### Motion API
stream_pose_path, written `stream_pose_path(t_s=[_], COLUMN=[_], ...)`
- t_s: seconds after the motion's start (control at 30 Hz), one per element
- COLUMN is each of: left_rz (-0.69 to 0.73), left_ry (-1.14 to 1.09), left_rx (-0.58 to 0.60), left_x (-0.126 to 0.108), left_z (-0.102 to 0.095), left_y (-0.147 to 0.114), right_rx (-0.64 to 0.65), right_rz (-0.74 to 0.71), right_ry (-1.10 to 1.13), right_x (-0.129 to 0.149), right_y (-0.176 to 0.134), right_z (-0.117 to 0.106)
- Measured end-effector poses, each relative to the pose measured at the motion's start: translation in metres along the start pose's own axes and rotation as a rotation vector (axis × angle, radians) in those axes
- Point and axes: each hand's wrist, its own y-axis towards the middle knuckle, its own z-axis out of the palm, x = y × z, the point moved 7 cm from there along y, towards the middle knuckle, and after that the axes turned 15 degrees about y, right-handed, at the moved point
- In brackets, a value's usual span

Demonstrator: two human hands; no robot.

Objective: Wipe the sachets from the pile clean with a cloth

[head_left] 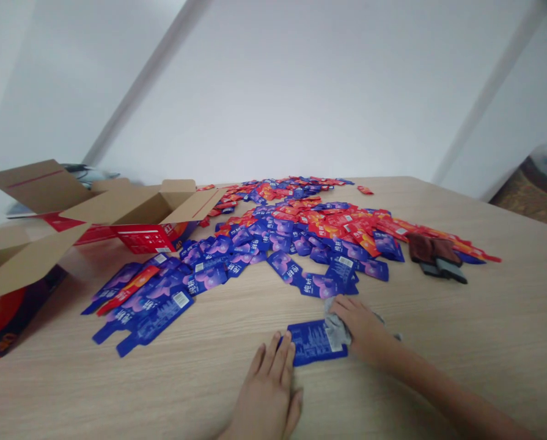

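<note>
A flat blue packet [310, 343] with white print and a notched end lies on the table in front of me. My left hand [267, 385] rests on its left end, fingers stretched out and lying flat. At the other end, my right hand [362, 327] presses a crumpled grey cloth [336, 327] onto the packet, its fingers closed over the cloth. Part of the packet's upper right is hidden by the cloth. Just beyond my hands lie more blue packets [321, 284]. To the left, similar notched packets [156, 321] overlap, with a red one [129, 290] among them.
A large spread of red packets [346, 223] and blue ones covers the table's middle and back. Open cardboard boxes [145, 238] stand at left, flaps jutting out. Brown and grey folded cloths [436, 253] lie at right. A white wall [323, 91] stands behind the table.
</note>
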Motion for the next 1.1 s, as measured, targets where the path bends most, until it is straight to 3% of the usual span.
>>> stream_pose_path(t_s=[0.1,0.23,0.37,0.63,0.8,0.93,1.0,1.1], left_rz=[0.019,0.013,-0.012,-0.024,-0.027,-0.031,-0.037,-0.045], left_ry=[0.017,-0.002,-0.038,-0.077,-0.056,-0.058,-0.076,-0.107], left_rx=[0.02,0.048,0.056,0.12,0.102,0.155,0.178,0.221], left_x=[-0.001,0.0,0.002,0.002,0.001,0.0,0.0,0.001], left_z=[-0.005,-0.008,-0.009,-0.017,-0.015,-0.014,-0.015,-0.015], left_y=[0.002,0.003,0.004,0.008,0.008,0.01,0.011,0.012], right_rx=[-0.043,0.041,0.047,0.047,-0.015,0.076,0.11,0.084], right_rz=[-0.124,-0.244,-0.184,-0.051,-0.123,-0.296,-0.302,-0.245], right_ry=[0.07,0.062,0.036,0.031,0.031,0.097,0.096,0.12], right_x=[0.038,0.069,0.048,0.0,0.036,0.077,0.079,0.058], right_y=[0.004,-0.001,-0.012,-0.018,-0.012,-0.012,-0.014,-0.018], right_z=[0.0,0.029,0.04,0.01,-0.003,0.022,0.034,0.034])
